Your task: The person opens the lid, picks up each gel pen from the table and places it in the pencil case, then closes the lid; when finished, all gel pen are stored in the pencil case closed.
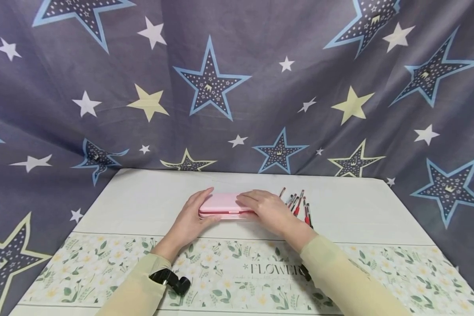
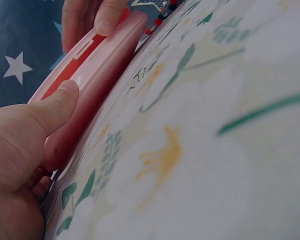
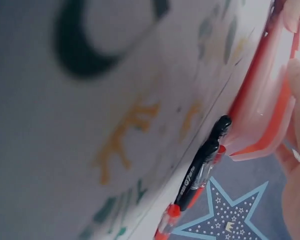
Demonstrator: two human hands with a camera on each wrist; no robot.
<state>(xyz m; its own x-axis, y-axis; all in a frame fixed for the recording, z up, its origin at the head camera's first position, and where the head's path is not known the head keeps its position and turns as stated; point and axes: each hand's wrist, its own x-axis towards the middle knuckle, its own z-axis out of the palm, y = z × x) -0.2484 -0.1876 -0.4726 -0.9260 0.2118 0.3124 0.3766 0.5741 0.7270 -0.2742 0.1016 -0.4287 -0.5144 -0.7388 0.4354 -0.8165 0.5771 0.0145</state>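
While some pens [image 1: 299, 204] are strewn nearby on the tbl [image 1: 154, 188], the pink case [image 1: 219, 202] is gripped at opp. ends by L hand [image 1: 188, 218] & R hand [image 1: 270, 210].

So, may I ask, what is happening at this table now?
A person is handling a pink case on the table. The left hand holds its left end, and the right hand grips it toward the right. A red strip shows along the front seam; whether the lid is fully closed, I cannot tell. Several pens lie outside the case, to its right.
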